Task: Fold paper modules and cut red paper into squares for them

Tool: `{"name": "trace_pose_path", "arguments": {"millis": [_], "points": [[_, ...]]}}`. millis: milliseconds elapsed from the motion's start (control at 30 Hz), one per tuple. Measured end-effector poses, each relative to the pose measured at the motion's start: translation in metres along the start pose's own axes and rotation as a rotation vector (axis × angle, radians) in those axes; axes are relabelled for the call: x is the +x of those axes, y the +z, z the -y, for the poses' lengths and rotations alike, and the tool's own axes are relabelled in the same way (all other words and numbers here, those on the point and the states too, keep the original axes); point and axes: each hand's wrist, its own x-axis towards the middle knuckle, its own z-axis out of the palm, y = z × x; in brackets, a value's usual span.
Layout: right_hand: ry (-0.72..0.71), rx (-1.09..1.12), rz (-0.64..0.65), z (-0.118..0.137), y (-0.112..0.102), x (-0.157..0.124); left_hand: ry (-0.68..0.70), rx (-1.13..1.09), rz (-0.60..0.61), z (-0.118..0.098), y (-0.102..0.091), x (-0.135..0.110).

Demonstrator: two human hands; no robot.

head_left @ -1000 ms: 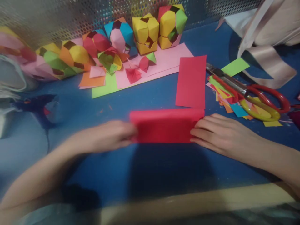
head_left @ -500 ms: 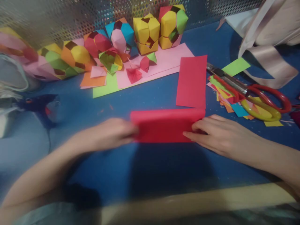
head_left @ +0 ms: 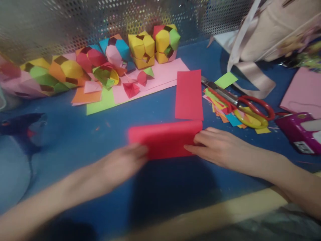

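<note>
red folded paper (head_left: pixel 165 139) on a blue table (head_left: pixel 75 134)

at the back of the blue table lies a pink sheet (head_left: pixel 165 72) with bright paper balls (head_left: pixel 141 50) on it. a flat red sheet (head_left: pixel 189 94) and scissors (head_left: pixel 248 108) lie closer. the folded paper is long and flat. the right hand (head_left: pixel 218 149) presses its right end with flat, open fingers. the left hand (head_left: pixel 120 165) touches its left end, too blurry to tell its grip.

Folded paper (head_left: pixel 165 139) between left hand (head_left: pixel 125 164) and right hand (head_left: pixel 218 149), flat sheet (head_left: pixel 189 94) behind, scissors (head_left: pixel 240 107) right
</note>
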Motion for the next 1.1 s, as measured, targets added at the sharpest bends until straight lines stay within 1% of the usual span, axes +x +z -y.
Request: {"name": "trace_pose_path", "arguments": {"millis": [67, 167, 267, 367, 433, 500, 567, 600, 633, 700, 767, 833, 933, 1033, 1100], "points": [[0.007, 0.011, 0.018, 0.001, -0.001, 0.000, 0.096, 0.096, 0.009, -0.008, 0.008, 0.008], [0.041, 0.030, 0.054, 0.004, -0.003, -0.001, 0.203, 0.260, -0.067, -0.021, 0.017, 0.021], [0.100, 0.063, 0.118, 0.004, -0.007, -0.003, 0.256, 0.328, -0.101, -0.026, 0.025, 0.028], [0.108, 0.129, 0.144, 0.001, -0.014, -0.004, 0.269, 0.338, -0.132, -0.023, 0.034, 0.029], [0.138, 0.187, 0.085, -0.003, -0.020, -0.003, 0.268, 0.333, -0.154, -0.019, 0.039, 0.029], [0.218, 0.229, -0.029, -0.008, -0.025, 0.002, 0.265, 0.335, -0.171, -0.018, 0.044, 0.029], [0.288, 0.218, -0.139, -0.014, -0.028, 0.011, 0.271, 0.338, -0.196, -0.018, 0.048, 0.030], [0.302, 0.199, -0.166, -0.018, -0.030, 0.018, 0.269, 0.341, -0.207, -0.019, 0.050, 0.031], [0.310, 0.177, -0.163, -0.022, -0.030, 0.024, 0.268, 0.344, -0.209, -0.019, 0.051, 0.031], [0.346, 0.136, -0.096, -0.031, -0.030, 0.039, 0.265, 0.358, -0.192, -0.021, 0.053, 0.033], [0.434, 0.094, 0.006, -0.041, -0.028, 0.052, 0.265, 0.382, -0.167, -0.023, 0.051, 0.033], [0.523, 0.024, 0.084, -0.050, -0.026, 0.062, 0.276, 0.407, -0.162, -0.025, 0.045, 0.034], [0.591, -0.078, 0.143, -0.065, -0.022, 0.072, 0.292, 0.430, -0.157, -0.029, 0.035, 0.035], [0.629, -0.067, 0.180, -0.091, -0.024, 0.082, 0.304, 0.429, -0.165, -0.029, 0.035, 0.035], [0.670, -0.027, 0.253, -0.114, -0.029, 0.090, 0.309, 0.424, -0.193, -0.026, 0.041, 0.035]]}}
